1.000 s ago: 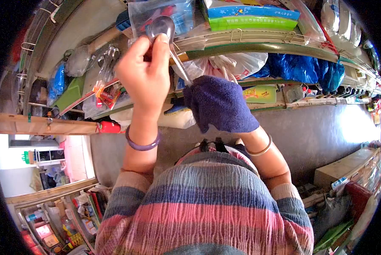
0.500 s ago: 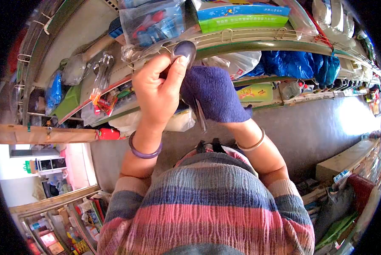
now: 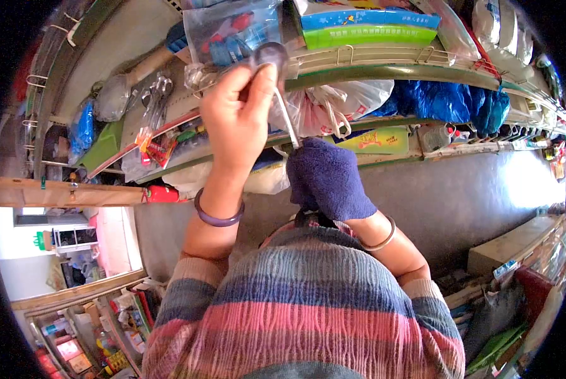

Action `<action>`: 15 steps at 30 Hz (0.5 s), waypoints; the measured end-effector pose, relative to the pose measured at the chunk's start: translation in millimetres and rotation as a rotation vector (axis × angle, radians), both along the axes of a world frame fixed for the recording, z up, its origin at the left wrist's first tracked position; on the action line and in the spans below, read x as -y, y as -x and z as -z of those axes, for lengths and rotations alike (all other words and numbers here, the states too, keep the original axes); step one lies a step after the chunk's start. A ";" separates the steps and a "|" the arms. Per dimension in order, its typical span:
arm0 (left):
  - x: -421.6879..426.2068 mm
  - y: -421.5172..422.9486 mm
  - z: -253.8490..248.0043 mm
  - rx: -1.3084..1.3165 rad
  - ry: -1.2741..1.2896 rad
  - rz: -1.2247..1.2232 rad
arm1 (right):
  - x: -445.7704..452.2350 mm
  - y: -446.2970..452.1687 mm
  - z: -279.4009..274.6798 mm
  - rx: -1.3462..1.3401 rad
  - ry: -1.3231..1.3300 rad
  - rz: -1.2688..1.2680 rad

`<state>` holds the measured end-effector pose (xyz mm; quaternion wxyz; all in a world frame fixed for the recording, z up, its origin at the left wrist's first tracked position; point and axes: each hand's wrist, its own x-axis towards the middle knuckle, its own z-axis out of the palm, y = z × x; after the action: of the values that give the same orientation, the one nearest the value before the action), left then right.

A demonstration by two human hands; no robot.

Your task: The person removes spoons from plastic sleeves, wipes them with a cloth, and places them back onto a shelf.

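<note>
My left hand [image 3: 237, 120], with a purple bangle at its wrist, pinches the bowl end of a metal ladle or large spoon [image 3: 271, 58]. Its bright handle runs down and right into a dark blue cloth [image 3: 327, 178]. That cloth covers my right hand [image 3: 334, 183] and wraps round the lower end of the handle; the fingers beneath it are hidden. A pale bangle circles my right wrist.
Ahead, a wire-edged shelf [image 3: 384, 60] bears a blue and green box [image 3: 371, 31] and a bagged item [image 3: 235, 35]. Blue plastic bags [image 3: 437, 101] hang below it. At left are bagged spoons [image 3: 156, 101] and a red object [image 3: 160, 194]; a long box [image 3: 510, 243] lies right.
The cloth-covered right hand has moved down along the handle, towards my body, and more of the handle shows. My left hand has risen slightly since half a second ago.
</note>
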<state>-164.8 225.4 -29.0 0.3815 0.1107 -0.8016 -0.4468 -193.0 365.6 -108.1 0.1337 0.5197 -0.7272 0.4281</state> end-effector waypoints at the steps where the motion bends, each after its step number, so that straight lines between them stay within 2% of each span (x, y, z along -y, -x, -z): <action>1: -0.9 1.1 3.0 0.030 -0.021 0.072 | -0.6 2.1 -0.6 0.001 -0.037 0.016; 2: -0.5 1.6 8.2 0.061 -0.042 0.146 | -1.1 4.2 -1.3 0.002 -0.074 0.031; 3: 0.6 -1.0 15.1 0.209 0.016 0.170 | -5.2 7.7 -2.7 0.055 -0.152 0.011; 4: -3.0 -0.7 21.7 0.153 0.093 0.251 | -7.7 10.1 -3.7 0.110 -0.230 -0.009; 5: -7.6 -4.2 25.3 0.157 0.081 0.257 | -6.6 10.2 -4.6 0.076 -0.199 0.015; 8: -11.1 -6.4 23.1 0.191 -0.014 0.180 | 7.9 0.6 3.3 0.197 -0.006 0.088; 9: -10.3 -5.9 21.5 0.185 -0.032 0.154 | 4.0 5.1 -0.6 0.310 -0.231 0.002; 10: -8.7 -5.9 19.3 0.180 -0.046 0.126 | 2.8 5.1 -0.3 0.225 -0.391 0.020; 11: -8.1 -3.5 17.1 0.075 -0.203 0.117 | 1.9 2.8 0.9 0.136 -0.547 0.039; 13: 0.9 -8.7 8.6 0.109 -0.229 0.115 | -8.5 15.1 5.5 0.169 -0.225 -0.064; 15: -5.8 -16.5 0.7 0.188 -0.180 0.179 | -0.5 38.1 -4.8 -0.049 -0.241 0.092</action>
<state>-148.3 231.1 -29.7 0.2517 0.1137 -0.7974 -0.5366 -231.1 366.1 -103.3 0.1076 0.5083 -0.7930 0.3182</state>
